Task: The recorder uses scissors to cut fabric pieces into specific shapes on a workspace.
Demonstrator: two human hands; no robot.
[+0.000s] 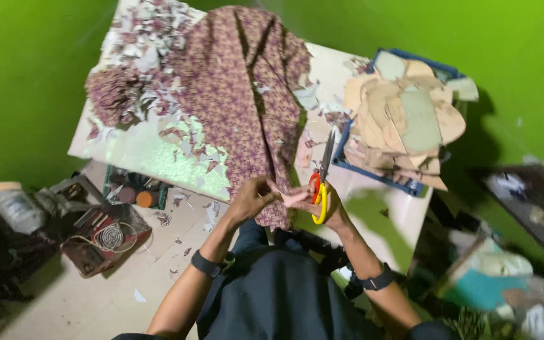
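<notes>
My right hand (327,206) grips a pair of scissors (322,178) with red and yellow handles, blades pointing away from me. My left hand (251,197) pinches a small pale piece (288,196) at the near edge of a purple patterned cloth (240,94). The cloth is spread over a white table (385,208) and hangs off its near edge. Both hands meet just above that edge. Each wrist wears a black band.
A blue tray (380,174) at the table's right holds a pile of tan and grey cut shapes (404,113). Fabric scraps (146,69) litter the table's left part. On the floor at left lie a coil of cord (109,237), a box of tools and a bottle (17,208). Green walls surround.
</notes>
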